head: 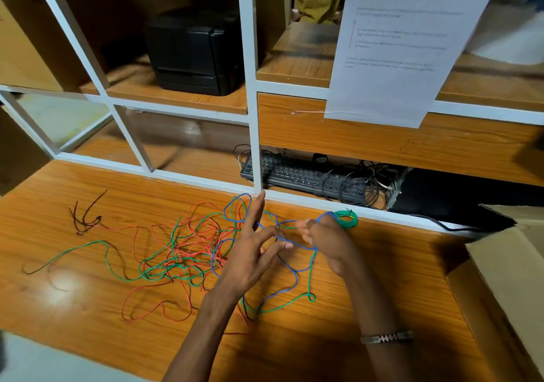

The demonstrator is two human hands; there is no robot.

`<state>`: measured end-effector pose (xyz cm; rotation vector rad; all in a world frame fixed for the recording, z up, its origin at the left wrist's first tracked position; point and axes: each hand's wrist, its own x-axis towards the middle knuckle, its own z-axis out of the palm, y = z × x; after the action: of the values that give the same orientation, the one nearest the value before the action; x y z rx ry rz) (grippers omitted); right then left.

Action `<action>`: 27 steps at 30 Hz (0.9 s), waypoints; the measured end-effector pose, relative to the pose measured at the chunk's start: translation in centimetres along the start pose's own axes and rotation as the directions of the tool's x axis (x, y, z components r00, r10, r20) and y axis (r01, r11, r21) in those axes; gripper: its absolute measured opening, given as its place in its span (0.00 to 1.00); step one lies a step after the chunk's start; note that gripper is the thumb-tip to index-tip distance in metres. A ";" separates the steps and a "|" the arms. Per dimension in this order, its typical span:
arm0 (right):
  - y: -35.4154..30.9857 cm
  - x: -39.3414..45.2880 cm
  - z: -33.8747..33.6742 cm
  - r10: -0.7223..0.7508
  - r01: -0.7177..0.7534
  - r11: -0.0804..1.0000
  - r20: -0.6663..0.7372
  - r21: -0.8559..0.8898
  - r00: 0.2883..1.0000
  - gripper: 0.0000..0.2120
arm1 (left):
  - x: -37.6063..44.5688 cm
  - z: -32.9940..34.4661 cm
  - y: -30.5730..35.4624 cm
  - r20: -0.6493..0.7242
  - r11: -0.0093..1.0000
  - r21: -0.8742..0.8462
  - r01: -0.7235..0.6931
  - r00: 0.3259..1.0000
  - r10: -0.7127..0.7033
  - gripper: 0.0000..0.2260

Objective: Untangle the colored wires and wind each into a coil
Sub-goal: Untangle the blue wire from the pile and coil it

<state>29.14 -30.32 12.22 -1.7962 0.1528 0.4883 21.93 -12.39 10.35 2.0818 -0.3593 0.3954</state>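
Packing/office workstn: printer [194, 49], keyboard [303, 175], posted instr sheet [406, 46], cardboard box [512, 267].

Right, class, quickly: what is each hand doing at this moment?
Left hand: open, fingers spread straight among the blue wire loops.
Right hand: closed, gripping the blue wire, beside the green coil.

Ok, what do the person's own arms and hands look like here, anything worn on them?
Both forearms are bare, with no sleeves in view and no gloves on either hand. The right wrist carries a silver metal bracelet with a zigzag link pattern. The left hand and right hand show no rings that can be made out.
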 end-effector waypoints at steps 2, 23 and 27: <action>-1.4 -1.4 0.0 0.090 -0.056 0.979 0.166 -0.199 0.982 0.12 | 0.3 -0.4 0.0 -0.008 1.000 0.002 -0.001 1.000 0.001 0.07; -3.0 -2.9 -3.4 -0.725 -0.371 0.301 0.463 0.879 0.510 0.27 | 0.5 -1.4 -1.8 -0.109 0.973 -0.100 0.209 0.969 -0.220 0.30; -3.7 -2.2 -3.7 -0.554 -0.271 -0.029 0.210 0.962 0.806 0.25 | 1.1 -0.5 -0.3 -0.033 0.987 -0.060 0.152 0.987 -0.154 0.22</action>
<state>29.40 -33.12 17.22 -0.0283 -0.1393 0.4954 23.00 -11.93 10.81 2.0270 -0.1840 0.3282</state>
